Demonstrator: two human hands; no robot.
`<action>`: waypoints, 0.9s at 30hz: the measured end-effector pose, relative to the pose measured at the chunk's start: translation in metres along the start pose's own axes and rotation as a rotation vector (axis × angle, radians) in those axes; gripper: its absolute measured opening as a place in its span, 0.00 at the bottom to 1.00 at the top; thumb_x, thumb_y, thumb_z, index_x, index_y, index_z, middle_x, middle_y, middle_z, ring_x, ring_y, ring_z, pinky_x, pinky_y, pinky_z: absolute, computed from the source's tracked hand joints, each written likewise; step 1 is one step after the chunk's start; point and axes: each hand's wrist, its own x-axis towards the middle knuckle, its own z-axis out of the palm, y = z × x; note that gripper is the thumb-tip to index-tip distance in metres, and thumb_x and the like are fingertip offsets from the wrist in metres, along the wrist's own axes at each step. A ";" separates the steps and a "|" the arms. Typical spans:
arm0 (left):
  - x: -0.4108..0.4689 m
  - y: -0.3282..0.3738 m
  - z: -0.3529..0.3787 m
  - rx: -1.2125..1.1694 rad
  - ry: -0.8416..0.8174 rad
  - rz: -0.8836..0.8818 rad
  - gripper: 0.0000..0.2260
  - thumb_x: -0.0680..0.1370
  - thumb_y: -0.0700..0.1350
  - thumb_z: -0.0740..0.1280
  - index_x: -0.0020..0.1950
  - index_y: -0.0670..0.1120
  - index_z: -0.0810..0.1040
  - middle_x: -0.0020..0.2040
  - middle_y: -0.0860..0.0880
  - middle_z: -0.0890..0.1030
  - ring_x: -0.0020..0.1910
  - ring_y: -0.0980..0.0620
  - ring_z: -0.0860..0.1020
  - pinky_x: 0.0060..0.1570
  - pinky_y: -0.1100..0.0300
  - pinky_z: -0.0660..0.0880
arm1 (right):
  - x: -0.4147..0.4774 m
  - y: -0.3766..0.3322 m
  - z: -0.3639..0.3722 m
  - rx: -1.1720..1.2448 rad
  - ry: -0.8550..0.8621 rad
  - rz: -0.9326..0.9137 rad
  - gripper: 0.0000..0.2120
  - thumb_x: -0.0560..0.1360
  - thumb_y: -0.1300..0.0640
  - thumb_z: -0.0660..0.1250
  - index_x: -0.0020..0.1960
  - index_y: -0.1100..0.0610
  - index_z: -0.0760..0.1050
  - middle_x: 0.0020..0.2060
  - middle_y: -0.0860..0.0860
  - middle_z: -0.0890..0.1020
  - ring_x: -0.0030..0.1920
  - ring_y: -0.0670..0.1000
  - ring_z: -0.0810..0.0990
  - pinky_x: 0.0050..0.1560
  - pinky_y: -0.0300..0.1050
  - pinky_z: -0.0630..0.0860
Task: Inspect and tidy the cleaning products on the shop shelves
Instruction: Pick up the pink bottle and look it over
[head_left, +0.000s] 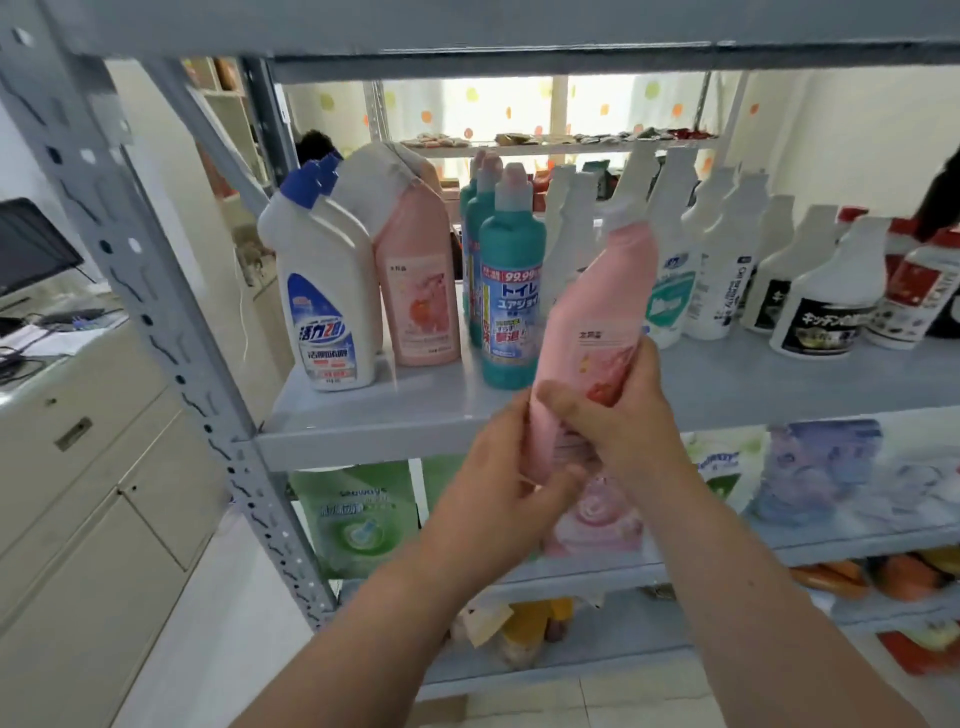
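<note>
A pink bottle (597, 312) with a white cap is held tilted in front of the grey shelf (363, 431), its cap leaning up to the right. My left hand (498, 483) grips its base from the left. My right hand (618, 410) wraps the lower body from the right, thumb across the label. On the shelf stand white bottles with blue caps (322, 291), a second pink bottle (421, 280), teal bottles (511, 291) and several white spray-type bottles (722, 260).
A lower shelf holds green refill pouches (358, 514), a pink pouch (597, 525) and blue-white packs (831, 473). A beige cabinet (78, 467) with papers and a dark screen (31, 244) stands left of the grey upright post (156, 291). Light floor tiles lie below.
</note>
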 end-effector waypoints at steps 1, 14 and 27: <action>0.011 -0.002 -0.006 0.017 0.024 -0.009 0.30 0.73 0.61 0.69 0.74 0.62 0.63 0.66 0.58 0.74 0.61 0.59 0.77 0.56 0.54 0.81 | 0.012 0.000 -0.005 0.002 0.028 -0.024 0.38 0.66 0.53 0.82 0.68 0.46 0.63 0.54 0.39 0.78 0.51 0.36 0.80 0.44 0.31 0.78; 0.162 -0.009 -0.087 0.689 0.501 -0.031 0.46 0.76 0.51 0.71 0.83 0.48 0.42 0.81 0.43 0.53 0.77 0.39 0.60 0.74 0.42 0.62 | 0.115 0.024 -0.022 -0.158 0.069 -0.131 0.50 0.65 0.53 0.83 0.76 0.48 0.55 0.59 0.40 0.71 0.60 0.46 0.72 0.50 0.31 0.68; 0.182 -0.018 -0.084 0.806 0.680 0.192 0.35 0.74 0.37 0.70 0.80 0.44 0.61 0.67 0.35 0.68 0.55 0.34 0.75 0.41 0.53 0.71 | 0.130 0.055 -0.011 -0.157 0.011 -0.138 0.53 0.62 0.46 0.84 0.76 0.42 0.54 0.62 0.36 0.72 0.63 0.42 0.73 0.62 0.43 0.73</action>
